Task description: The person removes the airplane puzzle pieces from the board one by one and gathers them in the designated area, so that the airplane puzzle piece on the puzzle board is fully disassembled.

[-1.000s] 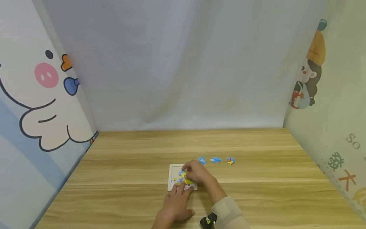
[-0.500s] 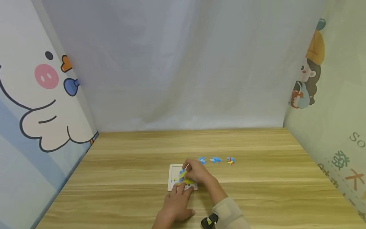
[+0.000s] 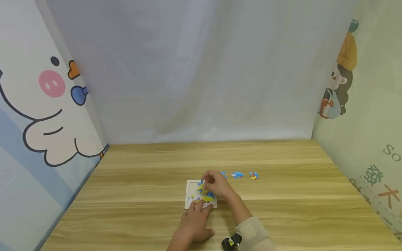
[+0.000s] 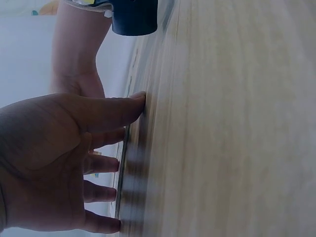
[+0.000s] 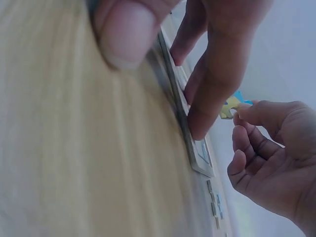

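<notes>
A small square jigsaw tray with a pale border lies on the table, partly filled with blue, yellow and white pieces. My left hand spreads straight fingers over the tray's near edge, its thumb down on the table. Above the tray's right half, my right hand pinches a yellow and blue puzzle piece between thumb and index finger. In the right wrist view that piece stands up off the tray, tilted. Part of the tray is hidden behind both hands.
Beyond the tray, to the right, a row of loose puzzle pieces lies on the wooden table: a blue one, a blue, red and yellow one, and one partly covered by the right hand. A pale curtain hangs behind the table.
My right hand has risen slightly from the tray, lifting the yellow and blue puzzle piece and tilting it. It now overlaps the nearest loose piece in view. The left hand stays in place.
</notes>
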{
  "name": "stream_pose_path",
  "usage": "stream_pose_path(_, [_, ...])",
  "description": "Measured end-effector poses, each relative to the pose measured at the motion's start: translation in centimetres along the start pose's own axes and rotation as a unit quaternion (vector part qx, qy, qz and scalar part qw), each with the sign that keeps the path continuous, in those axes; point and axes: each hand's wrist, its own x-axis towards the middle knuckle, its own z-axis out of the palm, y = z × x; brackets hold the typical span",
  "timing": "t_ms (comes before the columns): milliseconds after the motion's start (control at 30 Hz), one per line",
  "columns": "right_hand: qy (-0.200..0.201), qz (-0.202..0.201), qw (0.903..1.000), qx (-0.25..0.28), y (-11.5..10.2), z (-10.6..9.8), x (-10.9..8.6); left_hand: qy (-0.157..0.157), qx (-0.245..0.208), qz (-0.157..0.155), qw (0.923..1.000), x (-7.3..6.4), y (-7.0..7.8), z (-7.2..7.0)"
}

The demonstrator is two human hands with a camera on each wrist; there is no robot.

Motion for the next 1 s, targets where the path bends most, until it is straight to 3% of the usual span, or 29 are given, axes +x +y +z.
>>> stream_pose_path(400, [0.0,0.03,0.9996,0.0,-0.6,-0.4,0.0,0.002,-0.012,0.003,0.9999,0.1,-0.3,0.1])
stream_pose_path(667, [0.032,0.036,0.9987,-0.015,-0.9,-1.5,-1.2,0.02,-0.044,0.009,0.9988,-0.2,-0.3,0.1])
stream_pose_path(1000, [0.059,0.048,0.997,-0.013,0.1,-2.6,-3.1,0.04,-0.011,0.032,0.9986,-0.6,0.6,0.6])
